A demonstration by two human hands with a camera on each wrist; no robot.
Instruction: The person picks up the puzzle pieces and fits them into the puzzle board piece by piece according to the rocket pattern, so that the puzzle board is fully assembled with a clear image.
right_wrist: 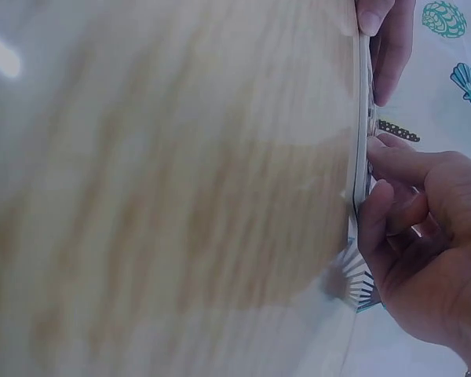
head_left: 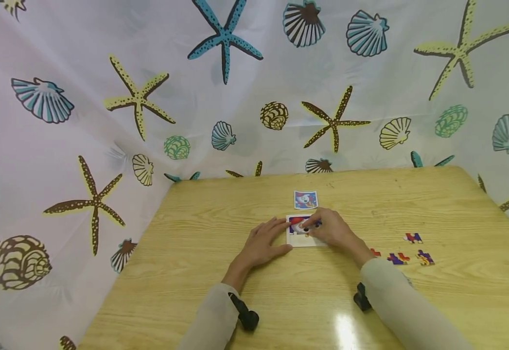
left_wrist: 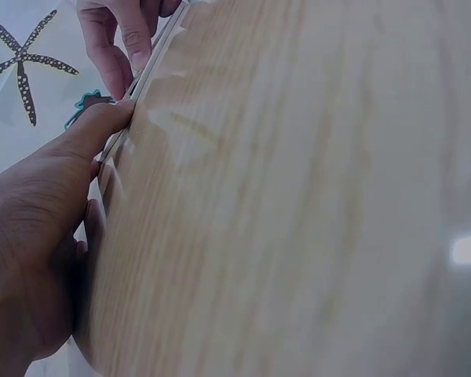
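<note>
A white-bordered jigsaw tray (head_left: 297, 240) lies on the wooden table, its upper part filled with a red, white and purple picture and its lower part bare. My left hand (head_left: 264, 244) rests flat beside it, with fingers and thumb extended to its left edge. Over the tray's upper right, my right hand (head_left: 330, 228) bends its fingers and pinches a puzzle piece against the picture; the fingers hide most of that piece. The right wrist view shows the same right hand (right_wrist: 424, 220) low at the tray's edge, thumb and forefinger close together.
Just behind the tray lies a small picture card (head_left: 306, 200) of a white animal. Loose puzzle pieces (head_left: 425, 257) lie to the right, several of them near my right forearm. A curtain (head_left: 245, 97) printed with shells and starfish hangs along the table's back and left.
</note>
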